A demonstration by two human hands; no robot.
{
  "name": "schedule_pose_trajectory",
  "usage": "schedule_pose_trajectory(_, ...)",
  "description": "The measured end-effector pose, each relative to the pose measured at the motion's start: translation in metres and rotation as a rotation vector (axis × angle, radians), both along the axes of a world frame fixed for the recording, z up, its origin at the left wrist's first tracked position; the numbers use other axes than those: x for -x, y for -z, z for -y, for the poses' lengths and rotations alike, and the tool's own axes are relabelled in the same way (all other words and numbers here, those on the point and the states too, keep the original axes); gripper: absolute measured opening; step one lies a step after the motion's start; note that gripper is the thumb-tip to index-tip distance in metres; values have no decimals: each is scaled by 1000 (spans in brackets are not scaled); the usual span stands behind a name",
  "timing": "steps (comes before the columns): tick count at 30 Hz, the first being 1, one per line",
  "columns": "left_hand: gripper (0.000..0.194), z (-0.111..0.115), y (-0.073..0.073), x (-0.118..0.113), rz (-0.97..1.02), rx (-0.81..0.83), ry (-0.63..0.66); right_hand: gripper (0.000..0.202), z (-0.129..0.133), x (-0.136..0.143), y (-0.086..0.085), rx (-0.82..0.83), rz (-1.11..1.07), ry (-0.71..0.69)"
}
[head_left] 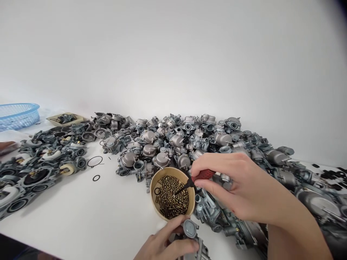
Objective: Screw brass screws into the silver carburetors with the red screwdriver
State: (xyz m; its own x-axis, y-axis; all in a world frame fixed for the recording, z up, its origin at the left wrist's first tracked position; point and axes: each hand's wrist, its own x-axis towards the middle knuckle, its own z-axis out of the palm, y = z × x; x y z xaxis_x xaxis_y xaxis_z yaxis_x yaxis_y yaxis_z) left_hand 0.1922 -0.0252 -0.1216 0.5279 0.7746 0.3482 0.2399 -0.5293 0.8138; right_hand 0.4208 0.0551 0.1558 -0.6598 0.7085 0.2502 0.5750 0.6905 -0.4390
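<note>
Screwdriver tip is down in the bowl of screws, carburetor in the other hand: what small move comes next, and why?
Probably lift the screwdriver slightly to check a screw has stuck to it. The right hand holds its tip among the brass screws in the bowl, and the left hand holds a carburetor beside the rim.

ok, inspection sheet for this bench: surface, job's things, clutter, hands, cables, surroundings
Surface: white table, crowded along the back and sides.
Job's things: paper bowl of brass screws; red-handled screwdriver, tip in the screws; carburetor.
Clutter: carburetor pile; darker castings at left; loose O-rings; blue basket; small black parts at right.
Hands: right hand grips the screwdriver; left hand holds the carburetor.
Cables: nothing seen.
Surroundings: plain white wall.
</note>
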Motion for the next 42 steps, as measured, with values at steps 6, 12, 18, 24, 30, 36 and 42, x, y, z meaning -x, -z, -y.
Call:
schedule_pose_trajectory(6,52,5,-13,1,-69,-50,-7,10,22,-23,-17,-153,-55,55)
schedule_pose_trajectory(12,52,12,-41,-2,36,-104,10,9,53,-52,-32,-188,-178,41)
schedule_pose_trajectory(18,54,16,-59,-2,138,-25,-28,13,69,-62,-38,-118,-207,-11)
schedule_pose_trajectory(24,53,17,-61,-1,169,12,-2,7,60,-52,-39,-40,-148,-72)
schedule_pose_trajectory(30,55,16,-63,0,170,34,9,9,56,-46,-37,122,-84,-97)
schedule_pose_trajectory(36,53,16,-64,0,148,30,5,9,55,-41,-34,164,-82,-126)
schedule_pose_trajectory(42,52,15,-63,0,171,5,20,8,50,-32,-32,141,-57,-130)
